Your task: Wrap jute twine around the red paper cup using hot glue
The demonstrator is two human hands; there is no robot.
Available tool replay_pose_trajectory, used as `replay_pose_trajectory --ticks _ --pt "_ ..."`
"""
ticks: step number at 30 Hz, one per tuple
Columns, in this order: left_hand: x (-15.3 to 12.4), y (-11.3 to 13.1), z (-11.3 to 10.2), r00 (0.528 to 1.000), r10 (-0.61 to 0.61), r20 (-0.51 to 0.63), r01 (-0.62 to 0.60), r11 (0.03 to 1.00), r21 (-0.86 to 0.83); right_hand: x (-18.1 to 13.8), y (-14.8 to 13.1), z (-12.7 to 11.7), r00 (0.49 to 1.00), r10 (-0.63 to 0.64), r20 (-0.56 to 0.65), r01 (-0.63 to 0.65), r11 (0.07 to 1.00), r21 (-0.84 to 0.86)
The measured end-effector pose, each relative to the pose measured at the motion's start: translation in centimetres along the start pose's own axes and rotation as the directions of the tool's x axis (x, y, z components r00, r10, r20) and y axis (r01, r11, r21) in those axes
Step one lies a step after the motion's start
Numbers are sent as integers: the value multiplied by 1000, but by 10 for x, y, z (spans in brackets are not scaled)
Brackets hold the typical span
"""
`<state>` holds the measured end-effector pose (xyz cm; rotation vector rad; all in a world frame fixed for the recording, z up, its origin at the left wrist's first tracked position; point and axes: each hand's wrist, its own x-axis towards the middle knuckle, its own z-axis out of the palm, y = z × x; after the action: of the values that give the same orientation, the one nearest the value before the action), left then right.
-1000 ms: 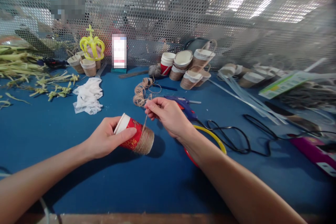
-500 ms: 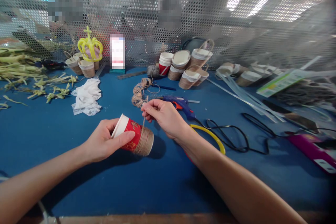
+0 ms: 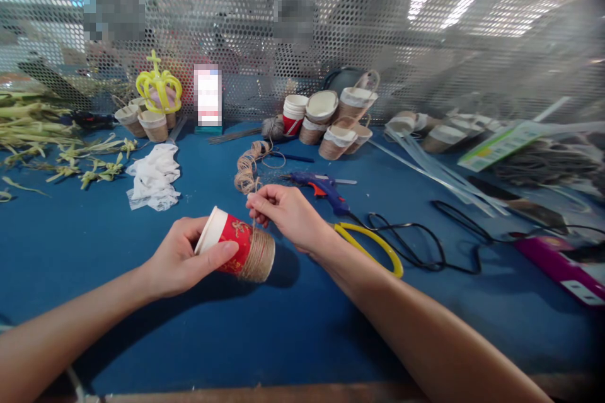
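Observation:
My left hand (image 3: pixel 189 258) is wrapped round a red and white paper cup (image 3: pixel 239 236), tilted on its side with its rim toward the left. Rows of jute twine (image 3: pixel 259 257) cover the base end of the cup. Just above it, my right hand (image 3: pixel 283 214) pinches the free strand, which runs taut up from the cup's edge of windings. Behind the fingers lies a loose coil of twine (image 3: pixel 246 170) on the blue table. A blue glue gun (image 3: pixel 326 189) rests beyond my right hand, and yellow-handled scissors (image 3: pixel 394 258) lie partly under my right forearm.
Twine-wrapped cups (image 3: pixel 338 138) and stacked paper cups (image 3: pixel 293 110) stand at the back. White crumpled cloth (image 3: pixel 155 176) and dried husk pieces (image 3: pixel 104 167) lie left. Glue sticks (image 3: pixel 439 170), a black cable (image 3: pixel 425 252) and a purple power strip (image 3: pixel 558 264) are right.
My right hand has moved slightly down and left, closer to the cup, with the strand still pinched. The left hand keeps its hold. The whole view has shifted a little.

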<state>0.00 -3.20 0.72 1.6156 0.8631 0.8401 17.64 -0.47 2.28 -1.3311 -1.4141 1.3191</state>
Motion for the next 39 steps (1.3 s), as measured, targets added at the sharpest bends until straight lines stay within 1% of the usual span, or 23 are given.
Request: replay_pose_trajectory --ticks 3,9,14,16,18,19,21,23,24,26,28,30,32,35,39 --pt "1 1 0 999 37 -5 -37 998 41 0 2 0 1000 2 20 -1 1000 -24" --pt "1 1 -2 998 68 -14 -66 995 74 1 3 0 999 -4 52 9 996 -91" --pt "-1 0 -1 997 69 -24 -67 996 59 -2 3 0 997 -24 73 38 979 -203" --pt "0 -2 0 999 21 -45 -22 1000 -15 -1 5 -1 995 -62 76 81 958 -275" --pt "2 -2 2 995 -64 -81 50 986 -160 2 8 -2 992 -90 86 114 935 -337" --pt "3 -2 2 989 -113 -98 87 967 -241 4 9 -4 993 -83 85 108 930 -350" --pt "7 -2 3 968 -206 -141 137 912 -386 8 11 -7 997 -37 61 56 939 -340" --pt "12 -1 3 938 -282 -201 154 860 -487 10 10 -10 1000 11 23 -3 953 -302" --pt "15 -1 3 922 -313 -227 155 837 -525 10 9 -12 1000 12 12 -8 959 -282" --pt "20 -1 2 888 -376 -265 164 797 -582 7 6 -12 999 -46 28 52 964 -261" --pt "23 -1 1 861 -423 -282 175 768 -617 0 3 -10 986 -141 88 160 948 -276" --pt "23 -1 1 853 -440 -281 181 754 -632 -6 2 -5 967 -203 154 244 912 -330" --pt "23 0 1 857 -442 -266 189 749 -635 -10 4 0 962 -204 182 261 882 -392" --pt "21 0 3 861 -443 -248 202 748 -633 -10 8 4 966 -203 161 254 863 -436" --pt "20 -1 4 896 -383 -225 172 766 -619 -7 12 4 967 -221 125 253 876 -410"
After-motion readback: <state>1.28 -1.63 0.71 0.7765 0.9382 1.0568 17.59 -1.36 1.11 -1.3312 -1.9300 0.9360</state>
